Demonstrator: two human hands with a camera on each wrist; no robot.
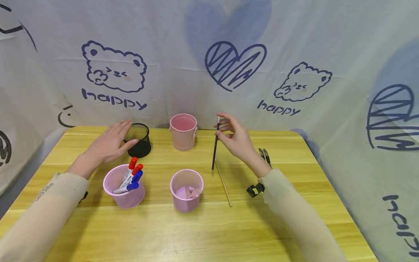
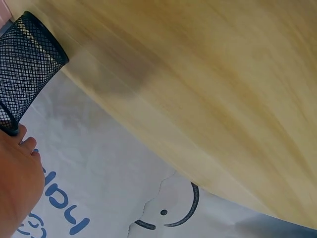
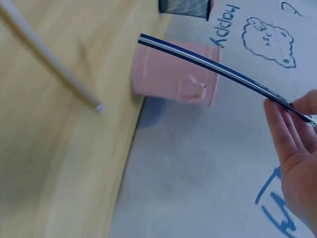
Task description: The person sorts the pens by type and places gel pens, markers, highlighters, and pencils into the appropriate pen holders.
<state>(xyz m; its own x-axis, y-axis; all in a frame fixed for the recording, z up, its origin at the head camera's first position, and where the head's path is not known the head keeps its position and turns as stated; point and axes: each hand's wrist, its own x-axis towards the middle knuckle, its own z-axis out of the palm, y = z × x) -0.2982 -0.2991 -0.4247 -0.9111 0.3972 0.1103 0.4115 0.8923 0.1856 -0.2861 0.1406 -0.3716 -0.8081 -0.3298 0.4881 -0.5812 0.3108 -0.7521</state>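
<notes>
Behind left hand [image 1: 109,143], cup [image 1: 140,148] partly hidden

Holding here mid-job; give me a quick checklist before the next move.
1. Dark pencil pinched by the right hand: ok, near its upper end.
2. Left hand at the black mesh cup: ok, touching it.
3. Mesh cup upright: ok.
4. Pink bucket upright: ok.
5. Gold stick off the table: not ok, lying on it.
6. Mesh cup's full contents: cannot tell.

Left hand [image 1: 112,141] covers part of the round black mesh cup [image 1: 140,148], far left; lettering on the slim dark-blue striped pencil [image 3: 213,66] is unreadably tiny tbh.
</notes>
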